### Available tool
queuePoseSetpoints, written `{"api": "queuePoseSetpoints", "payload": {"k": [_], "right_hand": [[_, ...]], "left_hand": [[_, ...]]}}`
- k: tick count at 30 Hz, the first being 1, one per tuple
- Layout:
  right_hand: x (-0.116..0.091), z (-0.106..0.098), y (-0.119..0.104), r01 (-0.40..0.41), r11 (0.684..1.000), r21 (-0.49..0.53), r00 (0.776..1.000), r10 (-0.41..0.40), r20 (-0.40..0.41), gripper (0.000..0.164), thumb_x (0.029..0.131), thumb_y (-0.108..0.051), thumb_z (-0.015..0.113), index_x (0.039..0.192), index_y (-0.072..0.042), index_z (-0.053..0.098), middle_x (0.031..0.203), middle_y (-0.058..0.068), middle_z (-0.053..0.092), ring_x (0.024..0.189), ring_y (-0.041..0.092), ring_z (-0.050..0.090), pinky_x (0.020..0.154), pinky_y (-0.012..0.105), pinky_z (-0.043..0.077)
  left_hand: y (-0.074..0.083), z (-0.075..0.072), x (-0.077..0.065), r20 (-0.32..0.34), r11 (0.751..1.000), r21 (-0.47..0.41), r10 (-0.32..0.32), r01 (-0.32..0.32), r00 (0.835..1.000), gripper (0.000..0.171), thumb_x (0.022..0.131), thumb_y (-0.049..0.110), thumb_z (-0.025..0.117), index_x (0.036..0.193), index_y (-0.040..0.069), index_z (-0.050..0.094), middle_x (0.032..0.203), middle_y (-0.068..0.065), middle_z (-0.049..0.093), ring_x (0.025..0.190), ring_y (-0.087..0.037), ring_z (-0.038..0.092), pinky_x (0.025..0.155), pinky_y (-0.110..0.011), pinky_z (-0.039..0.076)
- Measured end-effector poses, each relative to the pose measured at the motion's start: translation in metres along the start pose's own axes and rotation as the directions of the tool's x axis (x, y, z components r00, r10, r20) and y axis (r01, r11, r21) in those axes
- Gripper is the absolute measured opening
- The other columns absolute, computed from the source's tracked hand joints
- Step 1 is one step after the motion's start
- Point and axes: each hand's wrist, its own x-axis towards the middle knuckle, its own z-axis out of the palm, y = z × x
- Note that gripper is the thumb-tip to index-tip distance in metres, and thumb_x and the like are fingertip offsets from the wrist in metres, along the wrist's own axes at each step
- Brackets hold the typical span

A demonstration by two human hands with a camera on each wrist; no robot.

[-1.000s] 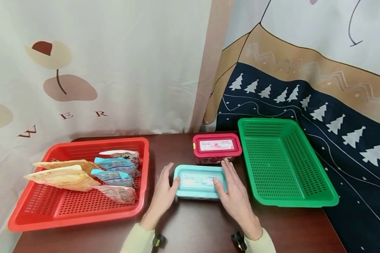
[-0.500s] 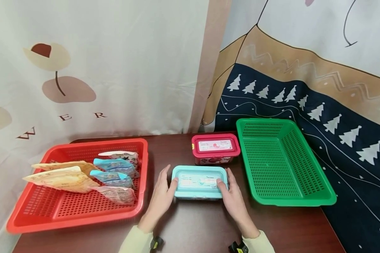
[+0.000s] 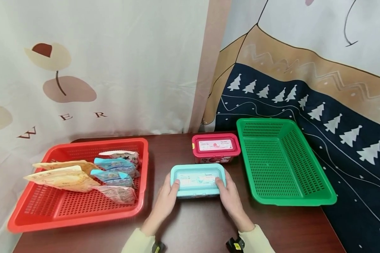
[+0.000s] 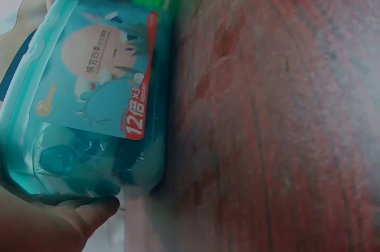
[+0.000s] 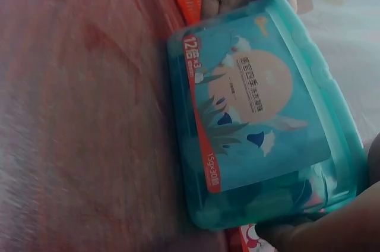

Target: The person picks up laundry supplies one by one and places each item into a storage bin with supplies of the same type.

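Observation:
A turquoise laundry pod box (image 3: 197, 179) with a pale lid is between both hands over the brown table. My left hand (image 3: 166, 198) grips its left end, thumb on the lid's edge and fingers down the side. On the right end my right hand (image 3: 231, 196) holds it likewise, thumb over the lid. A picture label covers the front of the box (image 4: 98, 68) in the left wrist view, and pods show through its clear wall. The right wrist view has the same label on the box (image 5: 255, 103). Whether its base touches the table I cannot tell.
Just behind stands a crimson lidded box (image 3: 216, 147). At the left a red basket (image 3: 50, 219) holds several upright packets (image 3: 66, 178). A green basket (image 3: 277, 168) with nothing in it stands at the right. Curtains hang along the table's back edge.
The right hand has drawn in from above the lid to the box's right end. Both hands have closed round the ends, and the box has shifted slightly left.

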Motion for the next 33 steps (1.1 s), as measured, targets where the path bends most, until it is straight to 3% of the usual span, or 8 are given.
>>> {"api": "queuePoseSetpoints", "payload": {"k": [5, 10, 17, 21, 26, 33], "right_hand": [[0.010, 0.000, 0.001, 0.031, 0.998, 0.046, 0.999, -0.032, 0.025, 0.057, 0.108, -0.010, 0.051, 0.158, 0.006, 0.031, 0.159, 0.022, 0.040, 0.148, 0.032, 0.036, 0.122, 0.052, 0.025], [0.007, -0.001, 0.000, -0.031, 0.998, 0.058, 1.000, 0.031, 0.001, 0.061, 0.108, -0.015, 0.053, 0.159, 0.006, 0.028, 0.162, 0.022, 0.036, 0.150, 0.032, 0.032, 0.122, 0.052, 0.025], [-0.004, -0.002, -0.001, -0.105, 0.990, 0.092, 0.994, 0.108, -0.024, 0.059, 0.109, -0.022, 0.052, 0.156, 0.008, 0.034, 0.157, 0.023, 0.044, 0.144, 0.033, 0.041, 0.119, 0.052, 0.030], [-0.006, 0.000, 0.001, -0.094, 0.988, 0.119, 0.995, 0.096, -0.013, 0.059, 0.109, -0.020, 0.051, 0.158, 0.007, 0.032, 0.161, 0.022, 0.038, 0.149, 0.032, 0.034, 0.122, 0.052, 0.025], [-0.007, 0.003, 0.003, -0.052, 0.995, 0.080, 0.999, 0.052, 0.002, 0.063, 0.111, -0.020, 0.048, 0.165, -0.007, 0.020, 0.170, 0.011, 0.022, 0.156, 0.028, 0.018, 0.126, 0.052, 0.014], [-0.009, 0.007, 0.001, -0.031, 0.998, 0.048, 0.999, 0.032, -0.006, 0.063, 0.111, -0.020, 0.046, 0.166, -0.010, 0.018, 0.172, 0.007, 0.018, 0.157, 0.026, 0.015, 0.126, 0.051, 0.012]], "left_hand": [[-0.003, 0.003, 0.000, -0.037, 1.000, -0.010, -0.007, 0.007, 0.999, 0.055, 0.110, 0.023, 0.048, 0.157, -0.002, 0.034, 0.148, -0.023, 0.053, 0.138, -0.037, 0.048, 0.115, -0.058, 0.035], [-0.001, 0.004, -0.002, -0.046, 0.998, -0.048, -0.040, 0.038, 0.998, 0.059, 0.111, 0.027, 0.047, 0.160, 0.000, 0.031, 0.157, -0.023, 0.044, 0.146, -0.039, 0.039, 0.118, -0.059, 0.029], [0.003, 0.003, -0.011, -0.079, 0.995, -0.077, -0.072, 0.066, 0.994, 0.059, 0.110, 0.023, 0.049, 0.162, 0.006, 0.030, 0.163, -0.016, 0.038, 0.151, -0.037, 0.031, 0.121, -0.058, 0.024], [0.002, 0.008, -0.011, -0.055, 0.989, -0.134, -0.071, 0.064, 0.996, 0.063, 0.110, 0.018, 0.048, 0.164, 0.002, 0.020, 0.168, -0.018, 0.026, 0.155, -0.035, 0.021, 0.124, -0.054, 0.017], [0.002, 0.014, -0.010, -0.038, 0.982, -0.174, -0.080, 0.072, 0.996, 0.069, 0.109, 0.016, 0.047, 0.167, 0.008, 0.009, 0.173, -0.012, 0.011, 0.158, -0.030, 0.010, 0.125, -0.053, 0.011], [0.006, 0.017, -0.010, -0.078, 0.978, -0.197, -0.092, 0.075, 0.993, 0.069, 0.108, 0.010, 0.045, 0.167, 0.013, 0.011, 0.173, -0.008, 0.013, 0.157, -0.027, 0.013, 0.125, -0.050, 0.013]]}}
